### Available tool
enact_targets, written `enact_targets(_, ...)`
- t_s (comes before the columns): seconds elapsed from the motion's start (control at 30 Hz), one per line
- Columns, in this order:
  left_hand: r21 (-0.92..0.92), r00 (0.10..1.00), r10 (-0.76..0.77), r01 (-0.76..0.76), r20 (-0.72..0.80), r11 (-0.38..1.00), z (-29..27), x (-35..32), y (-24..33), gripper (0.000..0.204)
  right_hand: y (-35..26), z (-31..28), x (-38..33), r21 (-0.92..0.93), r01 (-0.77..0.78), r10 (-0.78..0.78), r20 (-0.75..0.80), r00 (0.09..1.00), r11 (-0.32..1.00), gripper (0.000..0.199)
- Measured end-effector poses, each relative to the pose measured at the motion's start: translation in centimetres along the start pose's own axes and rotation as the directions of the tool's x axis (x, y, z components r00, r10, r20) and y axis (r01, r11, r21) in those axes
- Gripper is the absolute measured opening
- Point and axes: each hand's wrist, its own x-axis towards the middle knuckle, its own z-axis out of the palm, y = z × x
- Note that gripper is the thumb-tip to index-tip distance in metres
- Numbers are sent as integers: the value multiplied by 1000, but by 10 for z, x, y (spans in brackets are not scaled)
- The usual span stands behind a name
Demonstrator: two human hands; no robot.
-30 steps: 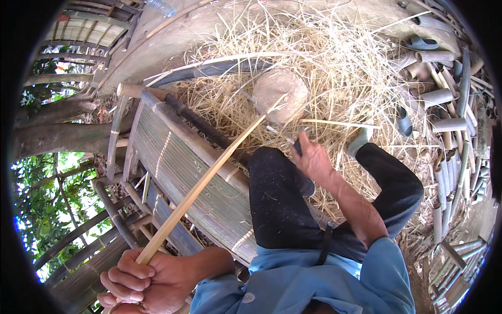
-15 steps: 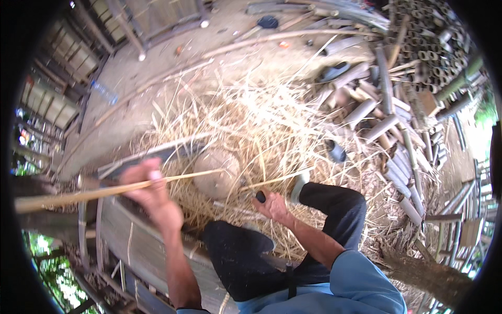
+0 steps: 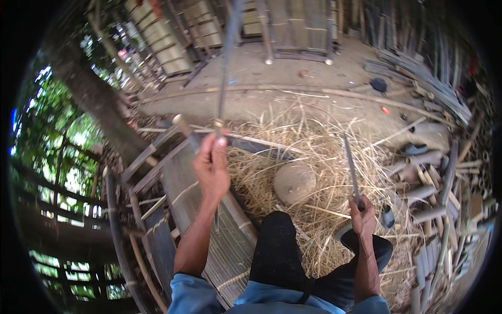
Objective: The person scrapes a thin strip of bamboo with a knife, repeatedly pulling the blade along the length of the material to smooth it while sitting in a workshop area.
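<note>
My left hand (image 3: 210, 168) grips a long thin bamboo strip (image 3: 226, 68), up above the round wooden block (image 3: 294, 182). Right hand (image 3: 363, 215) holds a long knife (image 3: 351, 166) beside it; I think a slip could cut me.

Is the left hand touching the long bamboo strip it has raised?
Touching. In the head view the left hand is closed around the long bamboo strip, whose length runs up and away from the fingers with no gap showing.
</note>
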Motion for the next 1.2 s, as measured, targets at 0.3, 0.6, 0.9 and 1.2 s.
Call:
enact_targets(0.3,-169,918,-382,396,110,902,-41,-153,9,20,-99,50,-40,8,209,-206,201,958,978,35)
enact_targets(0.6,-181,836,-510,544,203,819,-51,-206,-5,25,-141,94,-78,-287,739,-465,626,626,610,60)
enact_targets(0.9,-136,730,-646,680,226,721,-75,-215,12,28,-148,106,-67,-312,744,-455,632,627,591,60)
enact_targets(1.2,-19,666,-713,734,219,679,-90,-232,31,28,-131,103,-25,-305,677,-470,531,705,670,73)
